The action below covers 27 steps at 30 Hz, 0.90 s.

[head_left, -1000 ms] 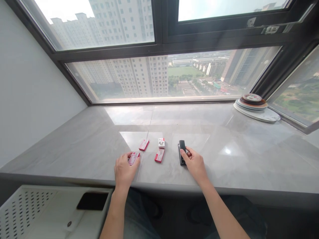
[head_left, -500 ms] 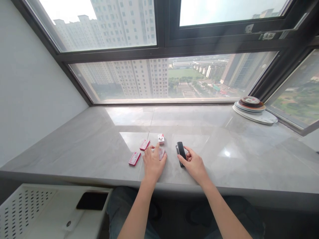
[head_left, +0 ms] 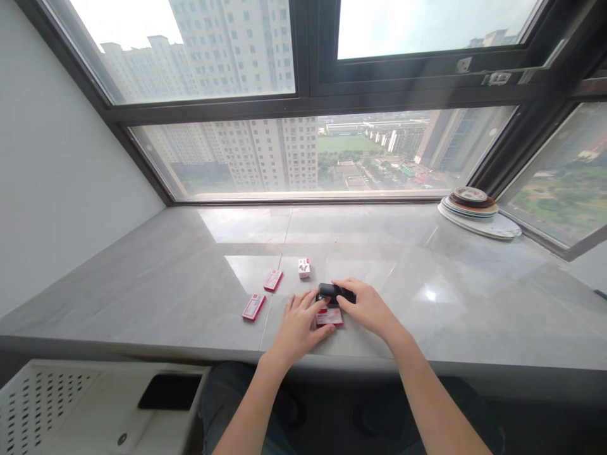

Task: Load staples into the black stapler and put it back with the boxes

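On the grey counter, my left hand [head_left: 294,327] pinches a red-and-white small box [head_left: 329,317] between thumb and fingers, close to the front edge. My right hand [head_left: 367,306] is closed around a black stapler [head_left: 331,291], which lies sideways just behind that box. The fingertips of my left hand reach the stapler's left end, and whether they press on it I cannot tell. Farther back stands a white staple box [head_left: 304,268] with a dark picture on it. Two more pink-and-white flat boxes lie to the left, one nearer [head_left: 254,307] and one farther [head_left: 273,280].
A stack of plates [head_left: 474,208] sits at the back right by the window frame. Below the counter's front edge, at lower left, is a white plastic stand [head_left: 95,411] with a black phone-like slab [head_left: 171,392] on it.
My right hand has turned the stapler from lengthwise to sideways and moved it left. My left hand has slid the red-and-white box rightward and nearer, beside the stapler.
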Tool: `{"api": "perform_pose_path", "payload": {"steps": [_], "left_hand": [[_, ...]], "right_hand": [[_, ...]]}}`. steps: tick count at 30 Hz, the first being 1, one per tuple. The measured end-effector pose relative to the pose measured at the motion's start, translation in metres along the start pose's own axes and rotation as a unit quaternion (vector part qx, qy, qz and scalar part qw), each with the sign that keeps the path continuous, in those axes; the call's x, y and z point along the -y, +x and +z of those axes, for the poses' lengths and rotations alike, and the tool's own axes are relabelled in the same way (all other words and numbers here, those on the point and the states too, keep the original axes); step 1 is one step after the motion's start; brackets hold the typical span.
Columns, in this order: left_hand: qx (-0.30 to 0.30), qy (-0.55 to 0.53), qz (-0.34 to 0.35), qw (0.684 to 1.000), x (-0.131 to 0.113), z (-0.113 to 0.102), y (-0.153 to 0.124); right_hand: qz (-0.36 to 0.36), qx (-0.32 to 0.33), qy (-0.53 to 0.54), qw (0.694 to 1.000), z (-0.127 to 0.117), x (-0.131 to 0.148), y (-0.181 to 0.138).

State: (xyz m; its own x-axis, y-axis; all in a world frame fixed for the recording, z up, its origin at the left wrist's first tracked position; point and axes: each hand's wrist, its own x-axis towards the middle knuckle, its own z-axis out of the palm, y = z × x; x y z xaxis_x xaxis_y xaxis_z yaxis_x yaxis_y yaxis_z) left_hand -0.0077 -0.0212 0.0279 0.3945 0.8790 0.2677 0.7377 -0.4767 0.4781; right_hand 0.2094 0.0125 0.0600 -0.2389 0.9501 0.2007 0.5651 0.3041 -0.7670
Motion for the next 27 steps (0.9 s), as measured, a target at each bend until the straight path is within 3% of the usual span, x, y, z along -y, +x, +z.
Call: {"api": "perform_pose_path", "payload": {"steps": [3,8,11,15,17,21,24,27], "left_hand": [[-0.005,0.003,-0.002,1.0,0.002,-0.001,-0.004],[-0.013,0.007,-0.008,1.0,-0.001,-0.003,-0.011],[-0.005,0.013,-0.025,1.0,0.0,-0.004,-0.012],[-0.006,0.006,-0.024,1.0,0.0,-0.005,-0.014],[-0.011,-0.004,-0.02,1.0,-0.002,-0.006,-0.014],[-0.017,-0.025,-0.033,0.999,-0.002,-0.008,-0.012],[-0.005,-0.033,-0.05,0.998,0.0,-0.009,-0.008],[0.004,-0.035,-0.058,0.998,0.001,-0.012,-0.005]], "right_hand": [[-0.002,-0.027,-0.022,0.999,0.023,0.016,0.006],[0.041,-0.152,-0.038,0.987,0.056,0.033,0.014],[0.09,-0.213,0.131,0.964,0.048,0.024,0.014],[0.145,-0.264,0.38,0.874,0.014,-0.014,-0.003],[0.2,-0.241,0.415,0.854,-0.006,-0.037,-0.019],[0.304,-0.167,0.345,0.872,-0.032,-0.068,-0.051],[0.329,-0.069,0.302,0.892,-0.025,-0.059,-0.06],[0.29,0.077,0.293,0.908,0.004,-0.032,-0.054]]}}
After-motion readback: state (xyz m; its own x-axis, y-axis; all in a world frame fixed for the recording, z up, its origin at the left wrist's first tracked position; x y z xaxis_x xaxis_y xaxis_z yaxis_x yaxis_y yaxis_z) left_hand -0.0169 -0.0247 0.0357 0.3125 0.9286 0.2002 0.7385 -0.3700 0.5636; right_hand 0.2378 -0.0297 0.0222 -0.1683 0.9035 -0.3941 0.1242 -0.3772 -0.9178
